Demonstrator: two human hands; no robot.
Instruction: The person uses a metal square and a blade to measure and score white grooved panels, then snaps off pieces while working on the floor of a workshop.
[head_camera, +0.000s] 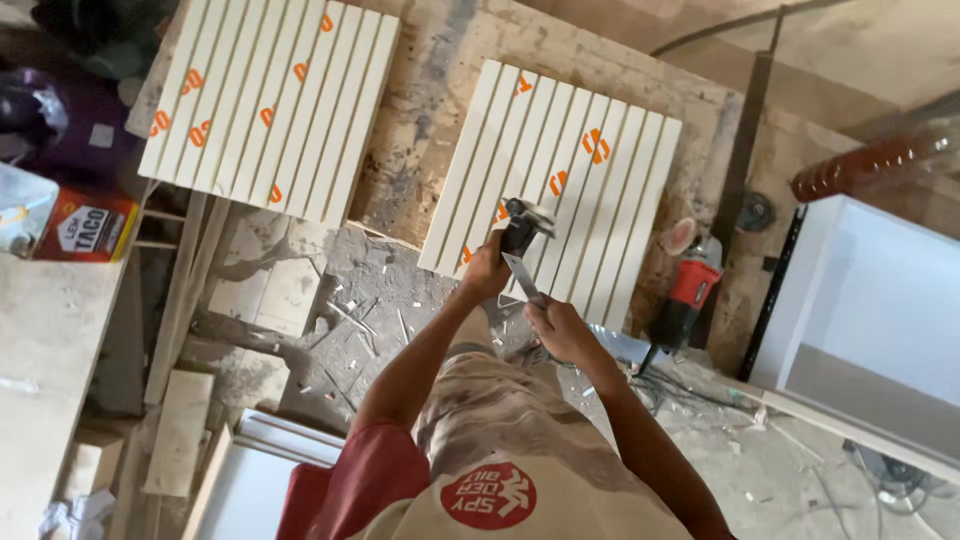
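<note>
Gripping a dark clamp-like tool (524, 226) in the clenched left hand (487, 270), the person pinches a thin metal strip (524, 279) with the right hand (560, 330), above the near edge of a white slatted panel (600, 190). Steadying both wrists and keeping the strip aligned with the tool's head seems advisable.

Dusty workshop floor (400, 290), slatted white panels (270, 100)

Left hand (487, 272) wrapped around a dark tool (523, 225), fingers closed. Right hand (562, 330) pinching a thin metal strip (522, 277), possibly a blade, just below the left fingers. White slatted panel (590, 180) beyond both.
</note>
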